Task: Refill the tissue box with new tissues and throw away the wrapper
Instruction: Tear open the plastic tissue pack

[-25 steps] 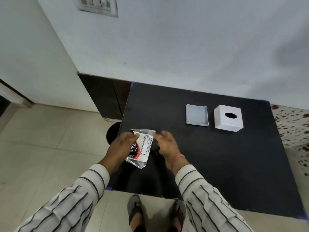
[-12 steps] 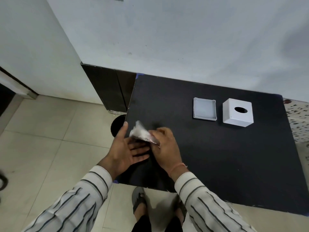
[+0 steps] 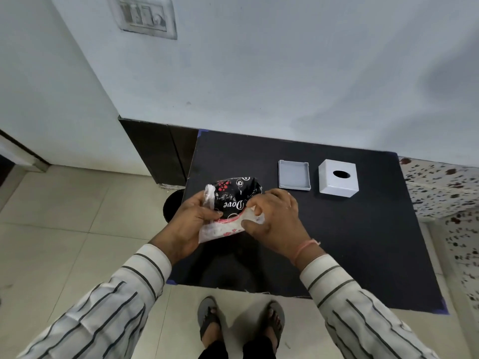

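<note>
A plastic tissue pack (image 3: 233,200), black with white and red print, is held above the near left part of the black table (image 3: 350,242). My left hand (image 3: 193,221) grips its left side from below. My right hand (image 3: 274,218) pinches its clear lower right edge. The white tissue box (image 3: 338,178) with a dark oval hole on top stands at the far right of the table. Its shallow white tray-like base (image 3: 294,174) lies just left of it, open side up and empty.
A round black bin (image 3: 172,207) stands on the tiled floor at the table's left edge, partly hidden by my left hand. A white wall runs behind the table. My sandalled feet (image 3: 241,320) stand at the near edge.
The pack has been turned over and now shows its black printed side. Both hands have closed on it and lifted it slightly; a second ago the right hand was off it.
</note>
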